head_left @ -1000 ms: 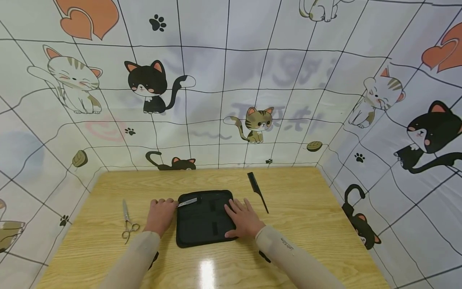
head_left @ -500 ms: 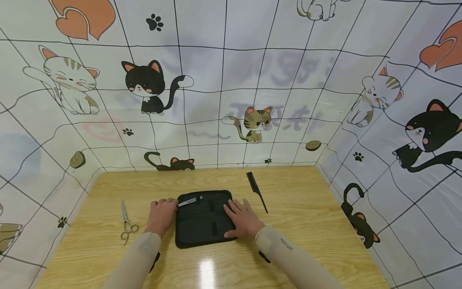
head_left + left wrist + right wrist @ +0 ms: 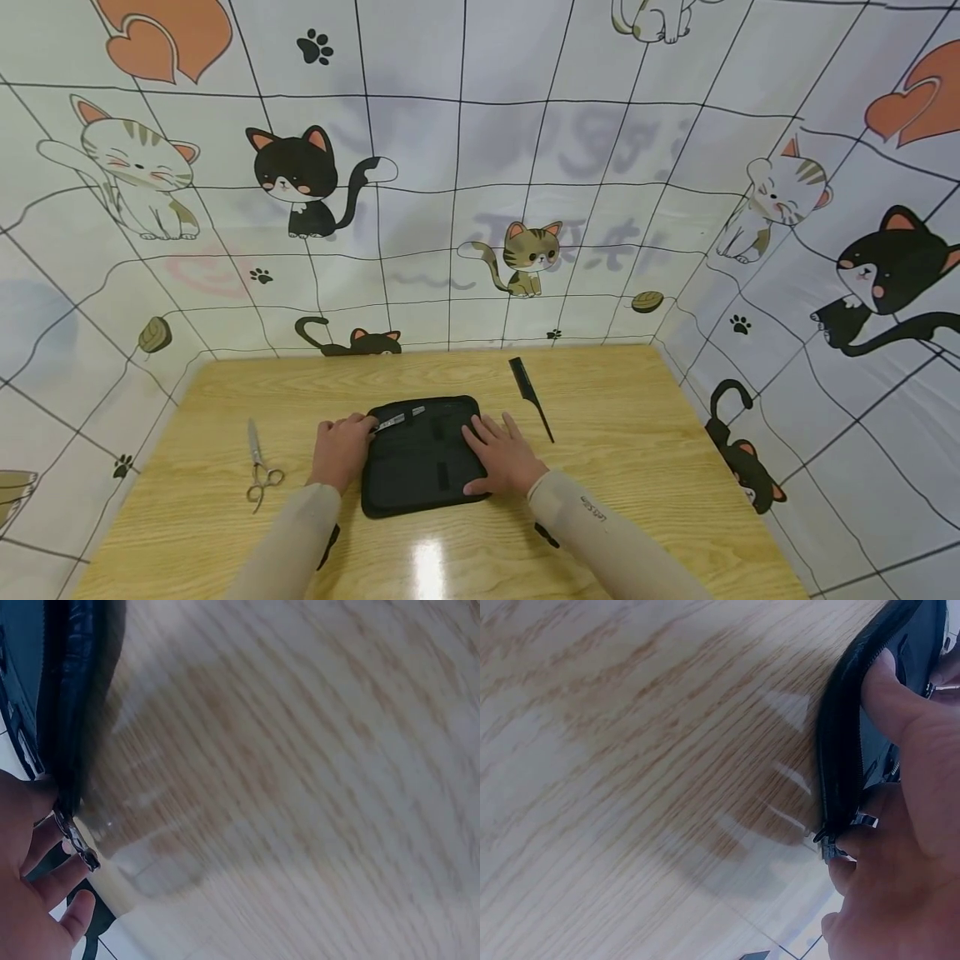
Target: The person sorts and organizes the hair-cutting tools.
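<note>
A black zip case (image 3: 405,479) lies spread on the wooden table with its dark inside facing up. At its upper left my left hand (image 3: 343,450) pinches a slim silver bladed tool (image 3: 390,422); its rear end is hidden by the fingers. A dark strap crosses the blade, and a short silver end shows beyond it. My right hand (image 3: 506,457) rests with spread fingers on the case's right edge. In the right wrist view, the thumb (image 3: 900,705) lies over the rim and a metal zip pull (image 3: 829,847) sits by the fingers.
Silver hair scissors (image 3: 258,467) lie on the table left of the left hand. A black tail comb (image 3: 529,392) lies behind the right hand. Cat-printed white cloth (image 3: 442,192) stands around the table's (image 3: 630,517) back and sides.
My left hand has moved slightly right, sliding the silver tool further under the strap, so its far end shows beyond. The right hand stays on the case; the head view shifts a little.
</note>
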A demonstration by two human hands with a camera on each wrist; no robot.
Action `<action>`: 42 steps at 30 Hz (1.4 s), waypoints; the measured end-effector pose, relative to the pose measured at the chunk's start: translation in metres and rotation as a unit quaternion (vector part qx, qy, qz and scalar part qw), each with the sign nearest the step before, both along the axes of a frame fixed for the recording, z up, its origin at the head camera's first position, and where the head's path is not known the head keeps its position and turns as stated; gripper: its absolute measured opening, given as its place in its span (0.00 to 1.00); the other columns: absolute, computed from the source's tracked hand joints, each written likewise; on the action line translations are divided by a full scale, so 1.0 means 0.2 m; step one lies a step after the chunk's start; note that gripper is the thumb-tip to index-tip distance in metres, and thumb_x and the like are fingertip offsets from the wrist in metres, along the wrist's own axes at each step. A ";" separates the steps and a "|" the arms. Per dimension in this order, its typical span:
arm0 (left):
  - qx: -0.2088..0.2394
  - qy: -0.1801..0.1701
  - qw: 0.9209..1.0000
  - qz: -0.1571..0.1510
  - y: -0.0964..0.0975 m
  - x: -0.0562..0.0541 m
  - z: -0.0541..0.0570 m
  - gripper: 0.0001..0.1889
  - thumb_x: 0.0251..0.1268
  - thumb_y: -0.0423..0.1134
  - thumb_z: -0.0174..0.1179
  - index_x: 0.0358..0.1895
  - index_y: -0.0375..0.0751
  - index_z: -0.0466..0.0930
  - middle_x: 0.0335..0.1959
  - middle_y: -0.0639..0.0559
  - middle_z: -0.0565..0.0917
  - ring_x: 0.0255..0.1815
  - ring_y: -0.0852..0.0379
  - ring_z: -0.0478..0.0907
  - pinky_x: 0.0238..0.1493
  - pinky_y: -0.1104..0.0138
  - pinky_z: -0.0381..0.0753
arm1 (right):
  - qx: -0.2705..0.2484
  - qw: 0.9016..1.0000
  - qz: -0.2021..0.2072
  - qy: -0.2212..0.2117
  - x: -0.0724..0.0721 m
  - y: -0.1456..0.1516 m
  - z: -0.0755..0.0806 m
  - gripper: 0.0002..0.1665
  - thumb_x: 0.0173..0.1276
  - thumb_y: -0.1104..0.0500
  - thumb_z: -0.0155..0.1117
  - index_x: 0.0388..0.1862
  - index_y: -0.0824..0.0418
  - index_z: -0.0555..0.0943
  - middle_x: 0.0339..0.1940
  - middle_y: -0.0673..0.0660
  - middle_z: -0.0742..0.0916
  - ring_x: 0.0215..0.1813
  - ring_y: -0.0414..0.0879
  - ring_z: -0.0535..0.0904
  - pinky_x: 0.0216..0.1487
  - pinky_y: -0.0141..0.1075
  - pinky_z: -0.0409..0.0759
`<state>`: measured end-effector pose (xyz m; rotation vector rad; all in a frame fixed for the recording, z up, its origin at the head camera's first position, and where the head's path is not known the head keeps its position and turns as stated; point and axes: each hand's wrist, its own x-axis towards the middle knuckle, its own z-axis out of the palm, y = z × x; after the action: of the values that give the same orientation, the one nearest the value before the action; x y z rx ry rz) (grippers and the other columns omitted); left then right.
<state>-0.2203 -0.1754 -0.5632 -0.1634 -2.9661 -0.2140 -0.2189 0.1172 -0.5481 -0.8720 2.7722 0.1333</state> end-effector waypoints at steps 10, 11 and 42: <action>-0.031 0.009 0.999 -0.022 0.03 -0.01 -0.03 0.12 0.67 0.37 0.60 0.51 0.49 0.86 0.48 0.46 0.87 0.49 0.49 0.85 0.59 0.44 0.75 | 0.006 1.000 -0.007 0.004 -0.01 0.01 0.01 0.58 0.58 0.23 0.56 0.80 0.49 0.52 0.81 0.55 0.56 0.82 0.51 0.50 0.80 0.56 0.40; -0.034 0.010 0.999 -0.022 0.04 -0.01 -0.03 0.13 0.67 0.36 0.59 0.52 0.50 0.86 0.49 0.46 0.87 0.50 0.48 0.84 0.60 0.44 0.74 | 0.006 1.000 -0.007 0.004 -0.01 0.01 0.01 0.58 0.58 0.24 0.56 0.80 0.49 0.52 0.81 0.55 0.56 0.82 0.51 0.50 0.80 0.56 0.40; -0.132 0.068 0.988 -0.041 0.11 0.00 -0.01 0.14 0.64 0.32 0.61 0.52 0.49 0.85 0.55 0.48 0.84 0.57 0.47 0.79 0.67 0.49 0.71 | 0.015 1.000 -0.005 0.008 0.00 -0.01 0.01 0.58 0.59 0.23 0.53 0.80 0.49 0.50 0.82 0.54 0.55 0.82 0.50 0.48 0.81 0.55 0.40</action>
<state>-0.2210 -0.1531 -0.5649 -0.3193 -2.8417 0.1755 -0.2186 0.1158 -0.5470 -0.8539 2.7819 0.1806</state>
